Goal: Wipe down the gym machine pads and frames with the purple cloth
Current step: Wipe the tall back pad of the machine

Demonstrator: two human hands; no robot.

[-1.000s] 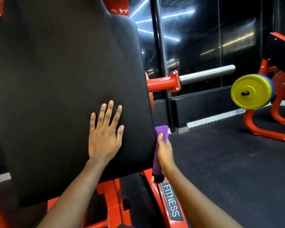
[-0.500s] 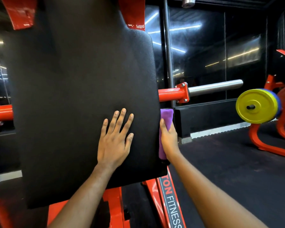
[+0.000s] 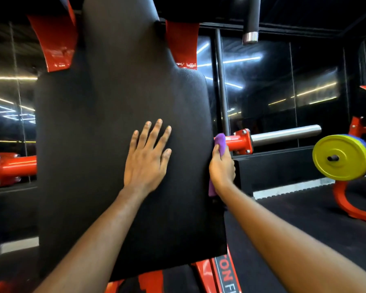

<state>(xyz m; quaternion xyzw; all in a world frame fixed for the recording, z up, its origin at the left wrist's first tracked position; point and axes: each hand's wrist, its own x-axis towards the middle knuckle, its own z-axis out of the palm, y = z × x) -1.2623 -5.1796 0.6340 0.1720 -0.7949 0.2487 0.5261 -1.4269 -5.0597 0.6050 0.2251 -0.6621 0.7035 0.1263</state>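
Note:
A large black back pad [image 3: 106, 144] of a red-framed gym machine fills the middle of the view. My left hand [image 3: 147, 157] lies flat on the pad's face with its fingers spread. My right hand [image 3: 221, 168] grips the purple cloth [image 3: 220, 141] and holds it against the pad's right edge, about halfway up. Part of the cloth hangs below my palm; the rest is hidden behind my hand. The red frame [image 3: 239, 141] juts out just right of the cloth.
A chrome weight peg [image 3: 285, 134] extends right from the red frame. A yellow weight plate [image 3: 340, 158] sits on another red machine at the far right. A black handle [image 3: 250, 20] hangs above. Mirrored walls stand behind, and dark rubber floor [image 3: 304, 225] lies to the right.
My right hand has slid the purple cloth upward along the pad's right edge. My left hand stayed flat on the pad. The view tilted up.

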